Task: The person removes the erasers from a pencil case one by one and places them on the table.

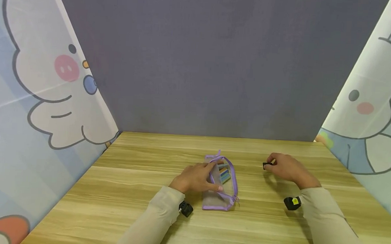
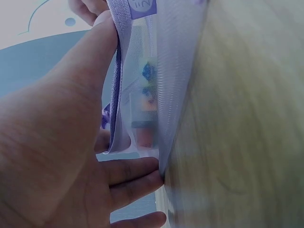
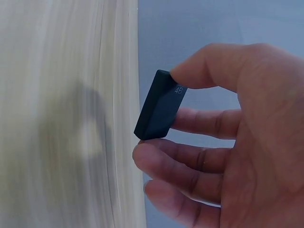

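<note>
A see-through mesh zip pouch [image 1: 215, 203] with purple trim lies on the table, its zipped mouth gaping to the right. Inside it sit several small coloured stick-like items [image 1: 225, 175], blurred behind the mesh in the left wrist view. My left hand [image 1: 197, 178] holds the pouch by its zip edge, the thumb [image 2: 90, 52] along the edge and the other fingers spread near its end. To the right of the pouch, my right hand [image 1: 286, 169] pinches a black eraser [image 3: 161, 107] marked 4B between thumb and fingers, held above the table.
The light wood-grain table [image 1: 140, 178] runs back to a dark grey panel [image 1: 217, 64]. Cartoon-printed curtains [image 1: 28, 122] stand at both sides. A small black wrist camera [image 1: 186, 209] is strapped to the left wrist, another [image 1: 291, 203] to the right.
</note>
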Action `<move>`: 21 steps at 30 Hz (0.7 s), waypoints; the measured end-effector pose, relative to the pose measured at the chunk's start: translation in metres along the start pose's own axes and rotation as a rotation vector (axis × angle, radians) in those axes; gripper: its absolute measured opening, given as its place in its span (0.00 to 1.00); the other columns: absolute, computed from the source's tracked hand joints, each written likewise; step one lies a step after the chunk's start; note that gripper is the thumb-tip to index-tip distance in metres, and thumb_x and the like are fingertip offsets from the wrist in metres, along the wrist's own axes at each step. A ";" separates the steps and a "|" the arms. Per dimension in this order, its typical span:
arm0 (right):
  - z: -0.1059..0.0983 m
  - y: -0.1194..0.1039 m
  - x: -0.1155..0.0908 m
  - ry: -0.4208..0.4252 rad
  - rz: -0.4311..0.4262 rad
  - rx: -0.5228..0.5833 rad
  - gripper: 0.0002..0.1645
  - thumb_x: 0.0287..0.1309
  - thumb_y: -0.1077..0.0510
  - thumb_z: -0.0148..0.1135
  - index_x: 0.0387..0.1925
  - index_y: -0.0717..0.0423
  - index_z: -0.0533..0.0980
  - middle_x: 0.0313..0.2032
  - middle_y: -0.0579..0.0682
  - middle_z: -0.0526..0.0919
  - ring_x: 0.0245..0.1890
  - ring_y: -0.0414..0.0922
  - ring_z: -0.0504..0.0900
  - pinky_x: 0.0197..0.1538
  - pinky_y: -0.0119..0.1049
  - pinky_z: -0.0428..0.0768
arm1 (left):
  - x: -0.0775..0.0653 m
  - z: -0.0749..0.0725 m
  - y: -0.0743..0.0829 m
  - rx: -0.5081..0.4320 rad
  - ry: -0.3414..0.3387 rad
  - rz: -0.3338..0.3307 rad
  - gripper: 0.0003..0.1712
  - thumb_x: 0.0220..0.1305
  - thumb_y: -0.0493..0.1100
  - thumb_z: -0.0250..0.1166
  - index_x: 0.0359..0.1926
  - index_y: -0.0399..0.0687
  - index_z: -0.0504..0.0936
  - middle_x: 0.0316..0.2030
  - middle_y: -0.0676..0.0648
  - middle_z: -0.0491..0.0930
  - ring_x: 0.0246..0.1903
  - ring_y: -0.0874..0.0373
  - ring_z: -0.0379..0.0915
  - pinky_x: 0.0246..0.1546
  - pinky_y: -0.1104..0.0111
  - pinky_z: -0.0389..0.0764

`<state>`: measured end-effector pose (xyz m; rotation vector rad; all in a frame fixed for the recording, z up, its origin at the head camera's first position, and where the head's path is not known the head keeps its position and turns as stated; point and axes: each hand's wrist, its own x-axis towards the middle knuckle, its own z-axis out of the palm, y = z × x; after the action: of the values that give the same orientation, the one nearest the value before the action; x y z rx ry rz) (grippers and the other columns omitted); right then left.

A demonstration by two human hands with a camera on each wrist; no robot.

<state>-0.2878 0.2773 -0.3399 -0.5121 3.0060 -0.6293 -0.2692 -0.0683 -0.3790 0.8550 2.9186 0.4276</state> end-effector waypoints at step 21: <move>-0.001 0.004 -0.002 -0.054 0.020 -0.002 0.22 0.66 0.49 0.61 0.47 0.65 0.79 0.41 0.56 0.84 0.35 0.48 0.81 0.37 0.47 0.78 | 0.002 -0.003 -0.002 0.004 0.009 0.012 0.56 0.55 0.81 0.57 0.79 0.70 0.52 0.72 0.50 0.65 0.68 0.49 0.64 0.60 0.46 0.69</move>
<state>-0.2870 0.2814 -0.3407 -0.4908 2.9579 -0.6014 -0.2721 -0.0696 -0.3762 0.8732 2.9246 0.4281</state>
